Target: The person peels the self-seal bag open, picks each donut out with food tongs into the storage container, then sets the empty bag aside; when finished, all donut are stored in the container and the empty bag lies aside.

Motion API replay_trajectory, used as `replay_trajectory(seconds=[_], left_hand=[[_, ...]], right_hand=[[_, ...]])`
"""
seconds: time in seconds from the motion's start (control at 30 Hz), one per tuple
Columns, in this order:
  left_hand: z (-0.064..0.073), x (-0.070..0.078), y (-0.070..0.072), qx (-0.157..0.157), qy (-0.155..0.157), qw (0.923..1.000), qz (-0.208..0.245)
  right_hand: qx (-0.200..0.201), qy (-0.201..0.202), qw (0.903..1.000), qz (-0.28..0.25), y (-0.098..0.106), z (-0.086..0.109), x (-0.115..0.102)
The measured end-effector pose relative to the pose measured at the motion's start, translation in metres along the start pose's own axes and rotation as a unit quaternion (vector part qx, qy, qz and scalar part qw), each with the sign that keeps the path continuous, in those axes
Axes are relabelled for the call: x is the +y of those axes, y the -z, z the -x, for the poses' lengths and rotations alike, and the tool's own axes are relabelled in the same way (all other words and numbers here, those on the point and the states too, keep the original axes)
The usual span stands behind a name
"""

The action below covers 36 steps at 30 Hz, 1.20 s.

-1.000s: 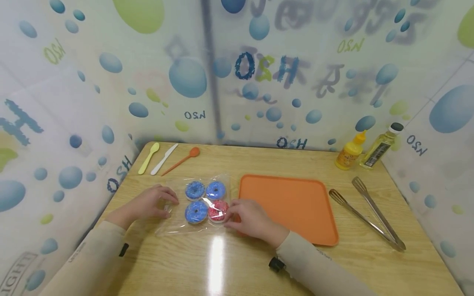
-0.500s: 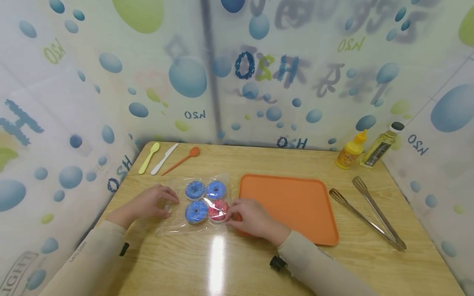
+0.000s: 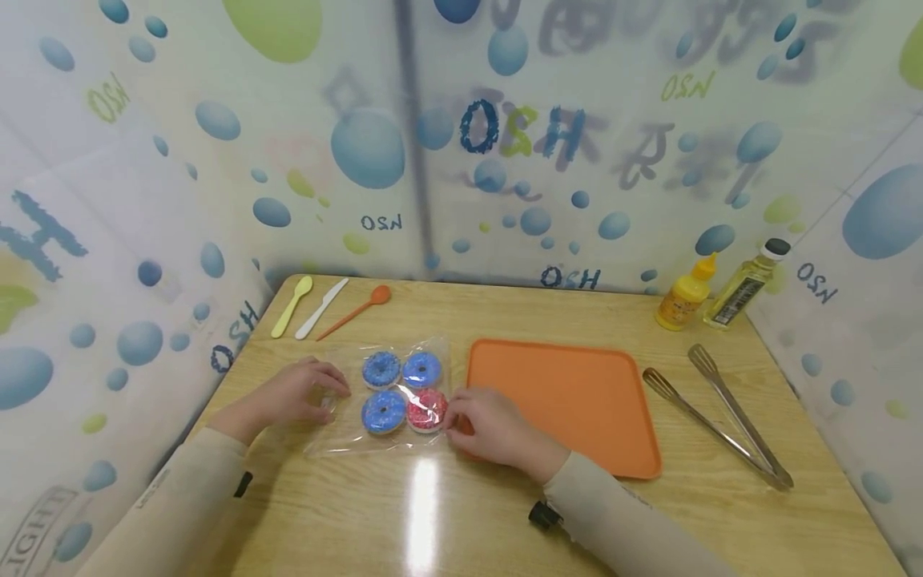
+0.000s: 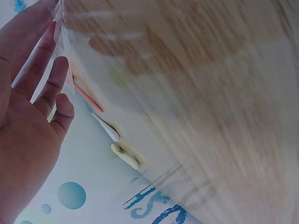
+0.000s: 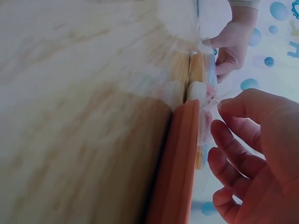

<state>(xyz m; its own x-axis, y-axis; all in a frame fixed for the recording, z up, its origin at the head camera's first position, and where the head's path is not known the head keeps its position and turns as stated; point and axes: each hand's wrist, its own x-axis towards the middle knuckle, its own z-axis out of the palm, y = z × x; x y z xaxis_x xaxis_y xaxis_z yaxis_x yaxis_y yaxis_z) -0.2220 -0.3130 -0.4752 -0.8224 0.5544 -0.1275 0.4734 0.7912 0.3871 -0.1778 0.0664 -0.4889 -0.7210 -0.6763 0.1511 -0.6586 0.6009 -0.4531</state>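
Observation:
In the head view, a clear plastic bag (image 3: 346, 437) lies on the table with three blue donuts (image 3: 384, 412) and one pink sprinkled donut (image 3: 427, 410) inside. My left hand (image 3: 292, 395) holds the bag's left end between thumb and fingers. At the opposite end my right hand (image 3: 497, 425) pinches the bag's edge beside the pink donut. The right wrist view has the thumb and index finger (image 5: 229, 105) of that hand together at the plastic. In the left wrist view, crinkled film (image 4: 61, 39) runs along the fingers of my left hand (image 4: 32, 93).
An orange tray (image 3: 558, 401) lies right of the bag, partly under my right hand. Metal tongs (image 3: 743, 425) rest farther right. A yellow squeeze bottle (image 3: 681, 300) and an oil bottle (image 3: 743, 288) stand behind. A yellow spoon (image 3: 292, 307), white knife (image 3: 320, 308) and orange spoon (image 3: 353, 312) lie back left.
My right hand has shifted very slightly right along the bag's edge. The left hand, bag and donuts stay in place.

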Motion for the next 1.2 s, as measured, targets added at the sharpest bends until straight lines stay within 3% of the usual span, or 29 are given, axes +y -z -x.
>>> replay_trajectory(seconds=[0.2, 0.53, 0.97, 1.2], left_hand=[[0.000, 0.000, 0.000, -0.006, 0.008, 0.9999, 0.000], [0.002, 0.001, -0.003, 0.014, -0.022, 0.9996, -0.006], [0.005, -0.004, -0.003, 0.023, -0.062, 0.9974, -0.027], [0.004, -0.005, -0.003, 0.032, -0.083, 0.9953, -0.039]], right_hand=[[0.017, 0.001, 0.9998, 0.002, 0.003, 0.005, 0.000], [0.035, 0.003, 0.9994, -0.008, 0.006, 0.014, 0.006], [0.010, -0.011, 0.9999, -0.006, 0.011, 0.023, 0.005], [0.009, -0.015, 0.9993, -0.035, 0.012, 0.019, 0.008]])
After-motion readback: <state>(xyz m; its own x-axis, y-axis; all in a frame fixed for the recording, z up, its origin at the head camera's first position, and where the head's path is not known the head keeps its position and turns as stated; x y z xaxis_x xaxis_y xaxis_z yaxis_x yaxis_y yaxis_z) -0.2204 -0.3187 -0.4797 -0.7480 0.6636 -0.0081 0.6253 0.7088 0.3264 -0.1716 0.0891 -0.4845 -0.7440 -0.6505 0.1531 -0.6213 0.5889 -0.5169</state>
